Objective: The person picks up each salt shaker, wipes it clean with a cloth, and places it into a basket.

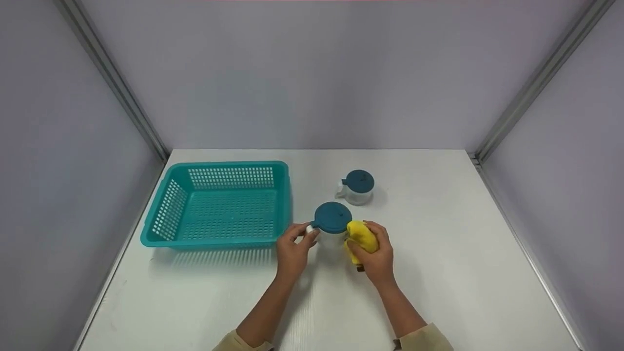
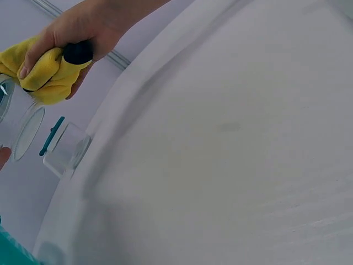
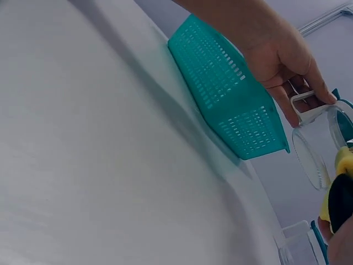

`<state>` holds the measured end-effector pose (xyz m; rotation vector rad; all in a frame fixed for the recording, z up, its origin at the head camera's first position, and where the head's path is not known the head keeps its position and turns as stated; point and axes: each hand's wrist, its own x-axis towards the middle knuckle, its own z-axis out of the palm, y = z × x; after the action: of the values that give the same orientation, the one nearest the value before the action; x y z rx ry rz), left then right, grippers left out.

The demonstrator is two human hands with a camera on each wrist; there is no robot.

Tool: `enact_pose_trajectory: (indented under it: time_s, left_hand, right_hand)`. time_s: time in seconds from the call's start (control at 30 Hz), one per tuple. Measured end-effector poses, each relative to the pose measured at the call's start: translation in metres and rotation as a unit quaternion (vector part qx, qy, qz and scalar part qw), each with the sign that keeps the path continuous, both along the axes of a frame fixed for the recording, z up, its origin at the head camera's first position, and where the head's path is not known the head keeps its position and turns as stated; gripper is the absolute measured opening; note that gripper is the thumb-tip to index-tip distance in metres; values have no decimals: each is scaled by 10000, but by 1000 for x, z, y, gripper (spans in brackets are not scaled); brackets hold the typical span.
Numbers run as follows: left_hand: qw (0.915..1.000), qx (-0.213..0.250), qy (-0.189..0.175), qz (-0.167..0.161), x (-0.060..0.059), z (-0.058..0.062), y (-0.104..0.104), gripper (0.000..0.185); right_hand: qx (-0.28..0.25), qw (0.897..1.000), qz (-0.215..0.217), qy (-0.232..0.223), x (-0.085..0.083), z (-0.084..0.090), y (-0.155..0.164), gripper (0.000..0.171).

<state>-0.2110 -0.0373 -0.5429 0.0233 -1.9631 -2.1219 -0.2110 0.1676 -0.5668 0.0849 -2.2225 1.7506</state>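
A clear jar (image 3: pixel 315 144) with a round teal lid (image 1: pixel 333 217) is held up off the table, tilted in the wrist views. My left hand (image 1: pixel 293 248) grips its white handle (image 3: pixel 302 101) with curled fingers. On the jar's other side, my right hand (image 1: pixel 379 253) holds a bunched yellow cloth (image 1: pixel 363 236) with a dark patch and presses it against the glass. Behind them stands a second clear jar (image 1: pixel 359 197), upright on the table, with its own teal lid (image 1: pixel 360 181) on and its handle facing left.
A teal plastic basket (image 1: pixel 214 243) with perforated walls stands on the table's left side, close to my left hand. The white table (image 1: pixel 453 273) ends at pale panels (image 1: pixel 312 78) at the back and both sides.
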Motion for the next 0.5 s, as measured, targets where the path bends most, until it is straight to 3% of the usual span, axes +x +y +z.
enact_pose_trajectory:
  time_s: [0.2,0.33,0.5]
  left_hand:
    - [9999,-5,103,-50,11,18,0,16]
    - [10000,22,87,31,13,19,2,16]
    - [9998,-15,19,219,13,20,6,17]
  right_hand:
    - [-211,9984,-15,-520,-3,2,2,59]
    - [-307,9972,23,-688,-2,2,-1,60]
    - [-170,9985,21,-520,2,2,-7,61]
